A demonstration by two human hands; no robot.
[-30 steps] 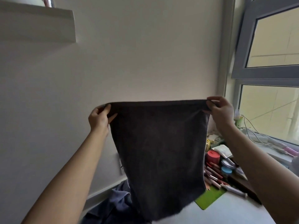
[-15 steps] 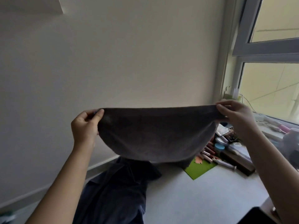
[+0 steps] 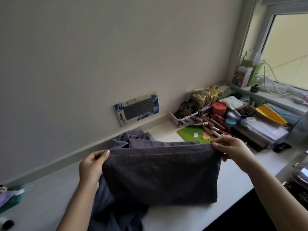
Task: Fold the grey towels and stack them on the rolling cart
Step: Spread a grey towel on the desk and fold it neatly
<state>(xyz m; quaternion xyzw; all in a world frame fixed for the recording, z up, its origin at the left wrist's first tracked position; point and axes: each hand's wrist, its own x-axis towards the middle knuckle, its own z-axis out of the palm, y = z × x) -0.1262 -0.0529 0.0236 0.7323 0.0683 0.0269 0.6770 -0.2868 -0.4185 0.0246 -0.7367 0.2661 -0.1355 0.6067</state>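
The held grey towel hides much of the heap of grey towels under it; the heap runs off the bottom picture edge; the right hand has its lower fingers tucked behind the towel's corner; clutter at the desk's far right corner is too blurred to name.

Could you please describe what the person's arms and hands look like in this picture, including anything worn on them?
Both forearms are bare up to the picture's edge, with no sleeves in view. The left hand and right hand show no gloves, rings, watch or bracelets. Fingernails look short and unpainted.
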